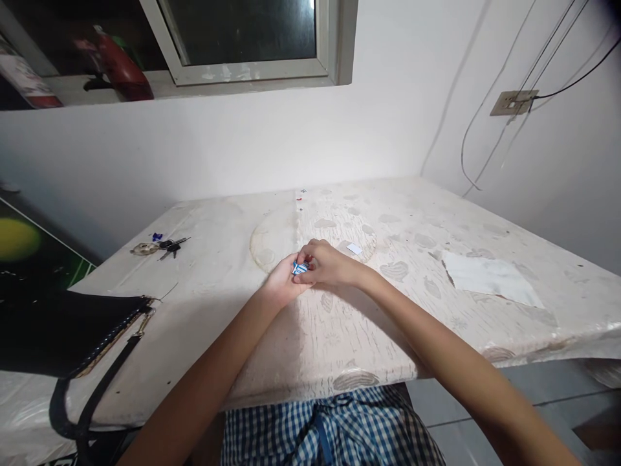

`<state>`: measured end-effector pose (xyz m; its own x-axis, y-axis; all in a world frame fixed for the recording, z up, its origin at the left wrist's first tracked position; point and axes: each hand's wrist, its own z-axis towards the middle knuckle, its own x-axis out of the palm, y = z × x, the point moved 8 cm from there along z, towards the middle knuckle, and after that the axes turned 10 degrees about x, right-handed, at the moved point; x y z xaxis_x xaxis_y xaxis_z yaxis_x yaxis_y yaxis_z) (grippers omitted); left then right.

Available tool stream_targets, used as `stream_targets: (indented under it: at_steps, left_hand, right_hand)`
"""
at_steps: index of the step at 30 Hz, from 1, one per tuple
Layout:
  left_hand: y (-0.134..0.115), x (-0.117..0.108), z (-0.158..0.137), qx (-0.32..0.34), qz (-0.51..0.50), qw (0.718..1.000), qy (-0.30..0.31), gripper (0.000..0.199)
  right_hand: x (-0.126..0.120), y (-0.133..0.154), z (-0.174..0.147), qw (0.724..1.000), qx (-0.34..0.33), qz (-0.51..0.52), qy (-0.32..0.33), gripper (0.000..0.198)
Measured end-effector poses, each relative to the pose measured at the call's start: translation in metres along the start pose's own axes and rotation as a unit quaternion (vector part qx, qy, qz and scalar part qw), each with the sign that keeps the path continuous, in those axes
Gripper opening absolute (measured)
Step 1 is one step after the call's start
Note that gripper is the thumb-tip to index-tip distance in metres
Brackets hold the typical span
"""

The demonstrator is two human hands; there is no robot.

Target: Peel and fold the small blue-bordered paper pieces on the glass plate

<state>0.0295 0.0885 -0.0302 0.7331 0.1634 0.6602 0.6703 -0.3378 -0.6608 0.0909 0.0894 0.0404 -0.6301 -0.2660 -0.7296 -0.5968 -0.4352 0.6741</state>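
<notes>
A small blue-and-white striped piece is held between my two hands above the table's middle. It is too small to tell its kind. My left hand lies palm up beneath it, fingers curled round its far side and partly hidden. From the right, my right hand closes on the piece with thumb and fingertips. Just past my right hand, a small white rectangle lies flat on the tablecloth.
The table has a patterned plastic cover. On its left are keys and a black bag with a strap. A white cloth lies right. Behind stands a wall with a window and a wired socket.
</notes>
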Motion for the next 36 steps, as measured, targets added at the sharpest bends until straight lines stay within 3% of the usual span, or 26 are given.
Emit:
stream_targets:
  at_steps: [5,14,22,31,36]
  left_hand:
    - [-0.003,-0.002,0.002,0.014,0.040,0.999,-0.001,0.025]
    - [-0.005,0.000,0.002,0.023,0.046,0.998,0.022,0.024]
    - [-0.004,0.002,0.000,0.026,0.042,0.998,0.025,0.025]
    - [-0.005,-0.004,0.003,0.032,0.038,0.999,-0.006,0.035]
    - [-0.010,-0.012,0.002,0.054,0.041,0.996,-0.056,0.035]
  right_hand:
    - [0.007,0.004,-0.001,0.998,-0.023,-0.062,-0.001,0.022]
    - [0.009,0.003,0.000,0.998,-0.023,-0.045,0.031,0.012]
    - [0.006,0.007,0.000,0.999,-0.048,-0.015,0.021,0.020]
    - [0.009,0.008,-0.002,0.996,-0.093,-0.008,0.010,0.022]
    - [0.010,0.016,-0.005,0.993,-0.108,0.023,0.028,0.030]
